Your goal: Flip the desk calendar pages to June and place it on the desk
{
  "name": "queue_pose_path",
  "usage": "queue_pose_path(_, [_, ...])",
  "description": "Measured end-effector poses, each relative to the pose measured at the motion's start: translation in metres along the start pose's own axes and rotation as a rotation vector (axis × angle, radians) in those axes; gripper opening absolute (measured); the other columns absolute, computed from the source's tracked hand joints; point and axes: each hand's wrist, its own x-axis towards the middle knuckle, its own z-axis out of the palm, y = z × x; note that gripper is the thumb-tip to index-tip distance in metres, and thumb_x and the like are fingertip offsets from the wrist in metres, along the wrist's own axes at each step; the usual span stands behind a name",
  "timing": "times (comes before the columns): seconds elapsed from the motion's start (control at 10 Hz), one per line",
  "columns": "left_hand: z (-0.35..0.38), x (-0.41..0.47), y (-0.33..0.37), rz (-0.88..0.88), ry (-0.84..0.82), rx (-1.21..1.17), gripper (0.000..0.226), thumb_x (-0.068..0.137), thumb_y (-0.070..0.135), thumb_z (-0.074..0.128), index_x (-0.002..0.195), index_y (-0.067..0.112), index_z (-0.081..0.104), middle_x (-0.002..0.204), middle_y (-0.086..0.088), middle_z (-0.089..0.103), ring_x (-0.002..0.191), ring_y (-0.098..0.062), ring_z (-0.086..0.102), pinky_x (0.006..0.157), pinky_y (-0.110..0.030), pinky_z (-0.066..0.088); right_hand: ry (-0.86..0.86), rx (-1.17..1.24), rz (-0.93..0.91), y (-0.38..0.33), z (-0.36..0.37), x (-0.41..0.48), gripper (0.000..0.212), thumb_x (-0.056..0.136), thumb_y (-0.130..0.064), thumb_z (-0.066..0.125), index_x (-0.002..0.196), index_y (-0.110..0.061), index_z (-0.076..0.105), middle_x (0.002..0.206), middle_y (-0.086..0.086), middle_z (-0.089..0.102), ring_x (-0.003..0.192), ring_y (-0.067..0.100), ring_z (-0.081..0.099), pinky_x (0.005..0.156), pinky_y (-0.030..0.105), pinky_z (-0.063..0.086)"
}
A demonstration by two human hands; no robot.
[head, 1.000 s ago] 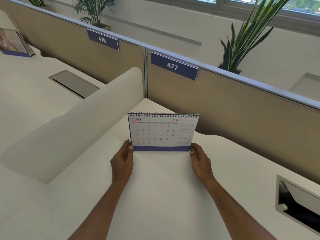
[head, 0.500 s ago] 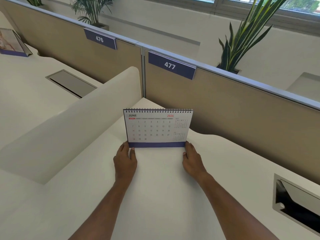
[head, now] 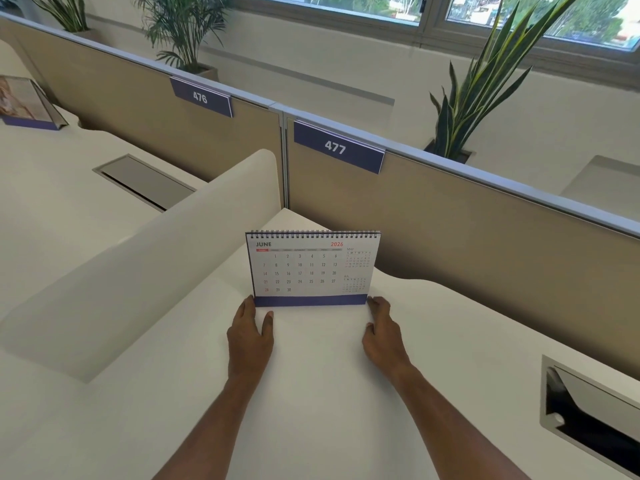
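White desk: calendar stands upright, June showing, between fingertips. Left hand and right hand lie flat, fingers relaxed, just touching its bottom corners. Hold looser than a second ago; placement looks done.

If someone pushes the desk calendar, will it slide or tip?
Likely slides: the desk calendar stands on a smooth desk. It looks light, thin card and paper. A push near the spiral binding might tip it backward.
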Motion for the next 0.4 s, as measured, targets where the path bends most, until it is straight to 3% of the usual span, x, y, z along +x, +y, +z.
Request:
queue_pose_path(0.1, [0.0034, -0.0057, -0.0024, 0.018, -0.047, 0.041, 0.062, 0.103, 0.016, 0.061, 0.154, -0.008, 0.037, 0.156, -0.026, 0.047, 0.147, -0.038, 0.043, 0.121, -0.044, 0.036, -0.027, -0.08, -0.042, 0.0018, 0.0048, -0.0042, 0.06, 0.099, 0.003, 0.04, 0.157, -0.011, 0.03, 0.163, 0.009, 0.036, 0.149, 0.028, 0.036, 0.122, 0.04, 0.03])
queue_pose_path(0.2, [0.0032, -0.006, -0.0009, -0.002, -0.079, 0.048, 0.063, 0.104, 0.018, 0.059, 0.156, -0.008, 0.033, 0.159, -0.026, 0.042, 0.151, -0.036, 0.037, 0.121, -0.041, 0.032, -0.066, -0.118, -0.024, -0.0007, 0.004, -0.0025, 0.063, 0.102, 0.0, 0.039, 0.161, -0.011, 0.021, 0.17, 0.008, 0.023, 0.157, 0.024, 0.02, 0.127, 0.035, 0.018])
queue_pose_path(0.3, [0.0052, -0.0025, -0.0002, 0.004, -0.09, 0.066, 0.064, 0.105, 0.02, 0.057, 0.157, -0.008, 0.031, 0.162, -0.025, 0.039, 0.154, -0.036, 0.033, 0.122, -0.04, 0.029, -0.091, -0.119, -0.024, -0.0031, -0.0011, -0.0022, 0.063, 0.104, -0.003, 0.038, 0.163, -0.013, 0.016, 0.171, 0.006, 0.017, 0.159, 0.022, 0.014, 0.125, 0.031, 0.014])
queue_pose_path(0.4, [0.0025, -0.002, -0.002, -0.015, -0.102, 0.095, 0.065, 0.106, 0.023, 0.055, 0.157, -0.008, 0.029, 0.165, -0.025, 0.034, 0.156, -0.035, 0.029, 0.123, -0.041, 0.027, -0.05, -0.026, 0.033, -0.0059, -0.0049, -0.0084, 0.06, 0.105, -0.006, 0.039, 0.162, -0.012, 0.022, 0.168, 0.007, 0.029, 0.154, 0.025, 0.029, 0.124, 0.033, 0.023])
